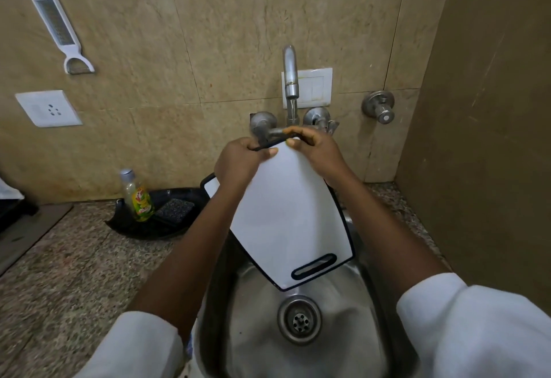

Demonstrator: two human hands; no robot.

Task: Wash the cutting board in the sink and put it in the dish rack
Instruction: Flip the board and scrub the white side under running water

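Bottle on counter, left of sink. Left hand, right hand both clamped on board top edge. Board over sink, tilted, long axis running faucet to drain, handle slot end pointing down toward drain. Water running.

A soap bottle stands beside a sponge.
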